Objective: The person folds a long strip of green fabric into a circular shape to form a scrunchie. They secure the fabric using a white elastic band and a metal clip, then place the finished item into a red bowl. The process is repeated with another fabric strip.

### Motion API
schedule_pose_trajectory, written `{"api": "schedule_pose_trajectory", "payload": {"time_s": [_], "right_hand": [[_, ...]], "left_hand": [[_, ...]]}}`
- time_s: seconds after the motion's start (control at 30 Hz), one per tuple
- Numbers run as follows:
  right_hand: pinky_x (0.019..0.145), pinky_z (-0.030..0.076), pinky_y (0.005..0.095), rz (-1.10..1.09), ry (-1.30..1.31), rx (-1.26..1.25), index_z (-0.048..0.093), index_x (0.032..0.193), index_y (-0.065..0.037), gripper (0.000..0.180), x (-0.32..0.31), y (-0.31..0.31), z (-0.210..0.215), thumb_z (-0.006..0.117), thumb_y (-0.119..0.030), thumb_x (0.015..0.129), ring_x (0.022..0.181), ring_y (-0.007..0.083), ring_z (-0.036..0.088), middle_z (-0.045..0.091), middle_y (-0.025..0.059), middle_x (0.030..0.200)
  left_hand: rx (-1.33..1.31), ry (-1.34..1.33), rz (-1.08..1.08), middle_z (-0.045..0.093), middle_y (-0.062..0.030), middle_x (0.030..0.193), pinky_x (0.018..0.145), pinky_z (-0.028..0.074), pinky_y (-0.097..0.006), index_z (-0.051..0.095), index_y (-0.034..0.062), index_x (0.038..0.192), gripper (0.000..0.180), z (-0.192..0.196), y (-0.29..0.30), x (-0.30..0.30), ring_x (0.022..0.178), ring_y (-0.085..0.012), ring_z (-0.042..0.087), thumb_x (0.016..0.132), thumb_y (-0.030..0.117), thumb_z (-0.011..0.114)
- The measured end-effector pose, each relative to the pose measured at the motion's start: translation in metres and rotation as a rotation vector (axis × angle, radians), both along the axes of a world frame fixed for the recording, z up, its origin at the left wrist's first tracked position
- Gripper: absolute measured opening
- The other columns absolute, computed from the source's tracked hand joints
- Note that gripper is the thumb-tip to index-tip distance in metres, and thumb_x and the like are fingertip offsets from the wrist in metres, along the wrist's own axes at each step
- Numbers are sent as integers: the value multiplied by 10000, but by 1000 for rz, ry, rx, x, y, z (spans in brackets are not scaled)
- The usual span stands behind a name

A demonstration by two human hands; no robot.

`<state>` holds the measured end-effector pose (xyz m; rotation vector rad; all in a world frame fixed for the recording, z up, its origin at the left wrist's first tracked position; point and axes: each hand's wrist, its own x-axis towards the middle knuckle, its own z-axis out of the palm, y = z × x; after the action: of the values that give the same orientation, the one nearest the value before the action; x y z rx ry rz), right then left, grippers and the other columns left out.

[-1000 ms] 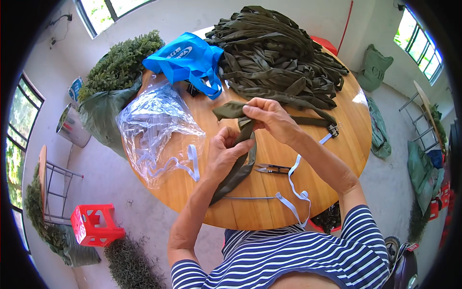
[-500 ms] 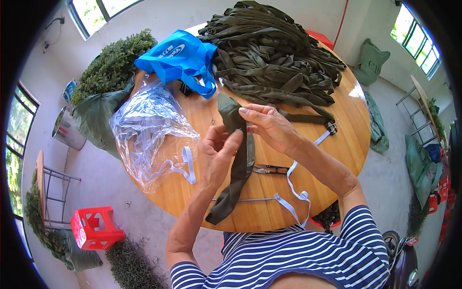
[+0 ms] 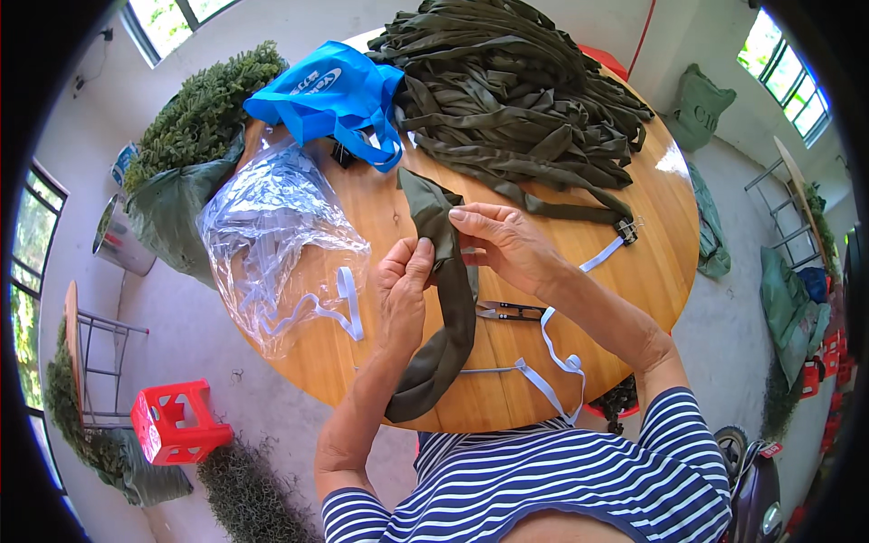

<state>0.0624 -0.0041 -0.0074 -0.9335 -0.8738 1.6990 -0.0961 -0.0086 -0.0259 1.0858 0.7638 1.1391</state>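
Between my hands, over the round wooden table [image 3: 507,398], a dark green fabric strip [image 3: 450,321] hangs down toward the near edge. My left hand [image 3: 405,282] pinches its left side between thumb and fingers. On the other side, my right hand [image 3: 504,237] grips the strip near its upper, folded end, which points away from me. Thread snips [image 3: 514,311] lie on the wood just right of the strip. White elastic [image 3: 572,363] curls beside them, and a thin metal rod [image 3: 489,369] passes partly behind the strip.
A large heap of green strips [image 3: 516,90] covers the table's far side. Left of it are a blue bag [image 3: 317,95] and clear plastic [image 3: 281,217] with white elastic. A metal clip [image 3: 626,232] sits at right. A red stool [image 3: 181,423] stands on the floor at left.
Both hands have shifted their hold slightly, and the strip's upper end has turned and opened flatter to the left. The whole view has moved a little.
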Motion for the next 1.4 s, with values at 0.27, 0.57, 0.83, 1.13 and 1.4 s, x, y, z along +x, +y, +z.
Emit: {"api": "schedule_pose_trajectory", "payload": {"time_s": [0.27, 0.57, 0.83, 1.13, 1.4], "right_hand": [[711, 452, 231, -12, -294, 267, 603, 899, -35, 169, 4, -1, -10, 600, -189, 829, 752, 69, 554, 596, -1, 824], [649, 412, 207, -69, -406, 320, 605, 859, 3, 196, -1, 0, -12, 570, -188, 834, 727, 53, 511, 582, 1, 761], [542, 371, 207, -157, -463, 483, 604, 821, 23, 214, -11, 10, -10, 562, -187, 819, 628, 39, 461, 538, -22, 681], [654, 443, 378, 329, -1329, 863, 574, 774, -59, 226, -18, -83, -37, 619, -274, 723, 792, 253, 545, 525, 93, 788], [624, 421, 369, 271, -1325, 898, 490, 787, -52, 129, -1, -106, -58, 569, -151, 765, 689, 271, 510, 500, 98, 740]], "left_hand": [[84, 4, 51, 593, -2, 787, 623, 427, -189, 563, 30, 929, 216, -9, 4, 1, 669, -44, 531, 903, 231, 490], [-183, -153, -121, 589, 38, 723, 531, 387, -156, 575, 71, 877, 171, -12, 17, -4, 582, -10, 491, 874, 237, 534], [36, 199, -168, 618, 5, 785, 563, 450, -191, 609, 34, 949, 173, 16, 40, -13, 648, -45, 560, 834, 150, 552], [328, 1, 202, 616, -159, 910, 770, 490, -348, 536, -54, 999, 219, 106, 75, -62, 832, -247, 619, 877, 119, 476], [133, -204, 272, 625, -94, 862, 695, 500, -257, 568, -11, 966, 142, 9, 28, -40, 756, -149, 609, 846, 61, 545]]}}
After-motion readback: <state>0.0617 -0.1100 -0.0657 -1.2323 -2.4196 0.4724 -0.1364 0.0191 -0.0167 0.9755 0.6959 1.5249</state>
